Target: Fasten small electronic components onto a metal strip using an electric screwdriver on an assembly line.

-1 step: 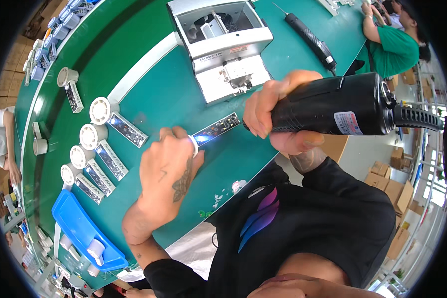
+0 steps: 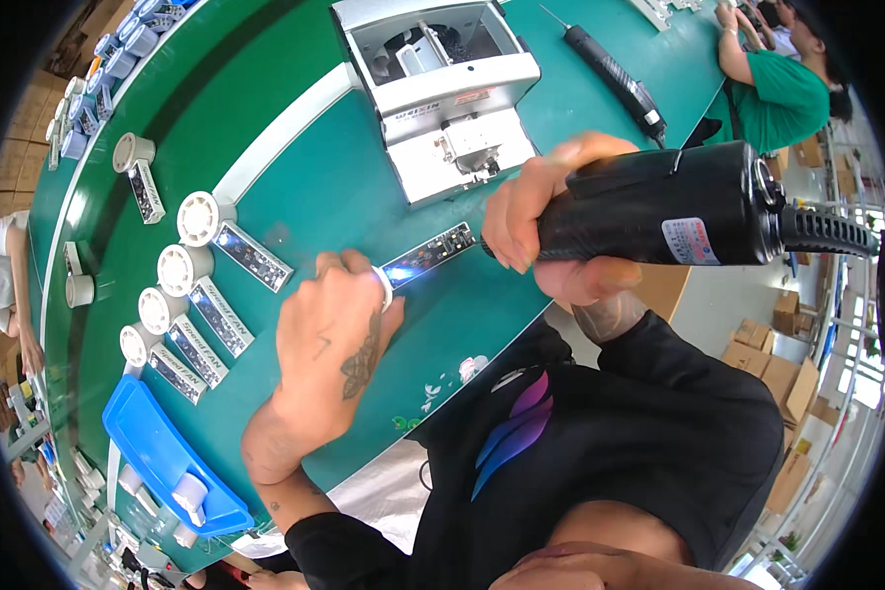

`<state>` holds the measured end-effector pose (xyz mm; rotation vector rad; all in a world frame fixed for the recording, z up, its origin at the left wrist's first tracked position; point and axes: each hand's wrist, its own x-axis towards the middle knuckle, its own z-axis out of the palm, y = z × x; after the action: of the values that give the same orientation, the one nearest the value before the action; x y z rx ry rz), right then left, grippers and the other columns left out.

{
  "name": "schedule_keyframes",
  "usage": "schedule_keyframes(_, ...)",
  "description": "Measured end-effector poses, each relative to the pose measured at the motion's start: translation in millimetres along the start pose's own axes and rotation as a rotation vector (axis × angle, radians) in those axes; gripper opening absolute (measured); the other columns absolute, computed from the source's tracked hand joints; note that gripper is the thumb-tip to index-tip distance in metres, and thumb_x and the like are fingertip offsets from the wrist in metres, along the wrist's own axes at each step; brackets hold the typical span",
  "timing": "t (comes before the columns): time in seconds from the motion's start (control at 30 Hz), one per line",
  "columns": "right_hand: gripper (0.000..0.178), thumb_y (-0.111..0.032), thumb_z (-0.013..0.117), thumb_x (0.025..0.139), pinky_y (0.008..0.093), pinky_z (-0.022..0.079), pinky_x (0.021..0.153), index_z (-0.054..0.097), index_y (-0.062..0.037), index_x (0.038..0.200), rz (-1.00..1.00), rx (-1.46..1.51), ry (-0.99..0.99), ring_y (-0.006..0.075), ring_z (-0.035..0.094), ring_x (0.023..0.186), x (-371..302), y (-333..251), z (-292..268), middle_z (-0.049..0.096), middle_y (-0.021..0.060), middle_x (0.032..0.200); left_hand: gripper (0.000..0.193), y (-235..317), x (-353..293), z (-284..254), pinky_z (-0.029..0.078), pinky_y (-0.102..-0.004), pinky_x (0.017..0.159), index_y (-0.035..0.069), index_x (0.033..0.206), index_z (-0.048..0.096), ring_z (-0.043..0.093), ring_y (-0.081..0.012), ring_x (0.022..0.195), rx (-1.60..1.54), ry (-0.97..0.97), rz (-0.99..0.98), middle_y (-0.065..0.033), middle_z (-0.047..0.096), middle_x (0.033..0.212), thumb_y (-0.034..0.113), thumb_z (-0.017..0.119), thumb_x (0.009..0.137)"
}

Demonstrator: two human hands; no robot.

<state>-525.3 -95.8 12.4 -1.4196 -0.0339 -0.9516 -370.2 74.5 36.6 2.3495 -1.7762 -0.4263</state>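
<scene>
My left hand (image 2: pixel 329 344) is closed around the round white end of a small handheld fan, mostly hidden under the fingers. Its narrow handle, with an exposed circuit board (image 2: pixel 428 258) and a bluish light on it, points up to the right. My right hand (image 2: pixel 560 221) grips a thick black electric screwdriver (image 2: pixel 649 211), held nearly level with its cable leaving to the right. The screwdriver's nose is at the far end of the board; whether the bit touches it I cannot tell. Left of my left hand lie several white fans (image 2: pixel 185 270) with their boards showing.
A silver screw feeder (image 2: pixel 452 108) stands beyond my hands. Right of it lies another black electric screwdriver (image 2: pixel 615 84). A blue tray (image 2: pixel 147 433) with a fan part sits at lower left. More fans (image 2: pixel 136 154) lie on the green belt. A person in green (image 2: pixel 782 93) sits at far right.
</scene>
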Motion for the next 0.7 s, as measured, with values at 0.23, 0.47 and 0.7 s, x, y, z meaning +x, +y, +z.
schedule_keyframes(0.23, 0.077, -0.068, 0.064, 0.084, 0.0287, 0.044, 0.042, 0.038, -0.0106, 0.128, -0.172, 0.120, -0.090, 0.0154, 0.051, 0.047, 2, 10, -8, 0.052, 0.0062, 0.069, 0.053, -5, 1, 3, 0.046, -0.0424, 0.069, 0.004, 0.121, 0.055, 0.056, -0.0338, 0.082, -0.022, -0.005, 0.057, -0.0155, 0.056, 0.099, 0.016, 0.082, 0.077)
schedule_keyframes(0.47, 0.078, -0.070, 0.063, 0.084, 0.0292, 0.045, 0.043, 0.038, -0.0107, 0.129, -0.176, 0.068, -0.139, 0.0151, 0.051, 0.048, 3, 7, -9, 0.052, 0.0057, 0.070, 0.050, -6, 3, 3, 0.047, -0.0444, 0.063, 0.000, 0.117, 0.055, 0.058, -0.0363, 0.074, -0.017, -0.023, 0.061, -0.0180, 0.055, 0.094, 0.017, 0.081, 0.078)
schedule_keyframes(0.7, 0.079, -0.070, 0.062, 0.084, 0.0295, 0.045, 0.043, 0.036, -0.0102, 0.129, -0.119, 0.084, -0.060, 0.0152, 0.051, 0.049, -4, 4, -4, 0.052, 0.0057, 0.070, 0.046, -6, 4, 3, 0.049, -0.0436, 0.061, -0.002, 0.112, 0.057, 0.060, -0.0357, 0.071, 0.010, 0.008, 0.070, -0.0181, 0.056, 0.090, 0.020, 0.080, 0.079)
